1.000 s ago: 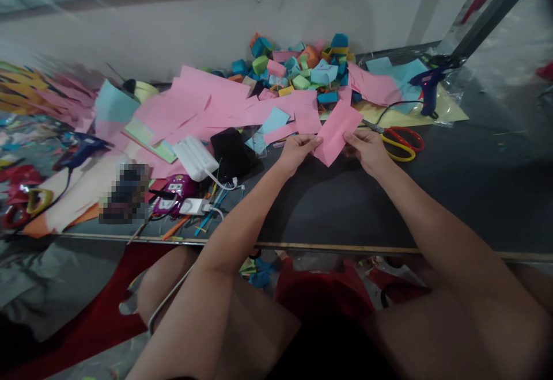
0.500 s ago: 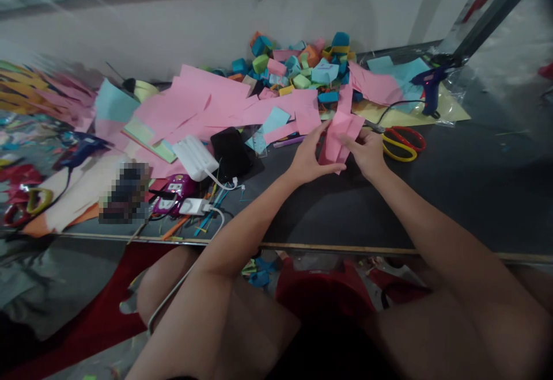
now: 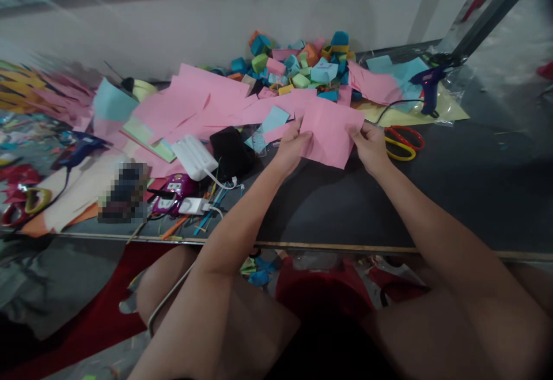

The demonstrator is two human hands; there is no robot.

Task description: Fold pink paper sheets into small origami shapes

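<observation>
In the head view, a pink sheet (image 3: 329,133) is held up between both hands, in front of the middle of the dark surface (image 3: 475,190). Its left edge is pinched by the left hand (image 3: 292,145) and its right edge by the right hand (image 3: 370,145). Each grip is closed on the paper, with the thumb laid on the near face; how the fingers are set behind cannot be fully told.

Just beside the right hand, red-and-yellow-handled scissors (image 3: 404,143) are seen, their blades partly hidden. Beyond the sheet, small folded paper pieces (image 3: 298,72) are heaped near the wall (image 3: 207,34). To their left, larger pink papers (image 3: 185,106) are spread in overlapping layers. A blue glue gun (image 3: 431,93) is set at the far right. Left of the left hand, a black object (image 3: 232,151) and a white device (image 3: 193,157) are placed side by side.
</observation>
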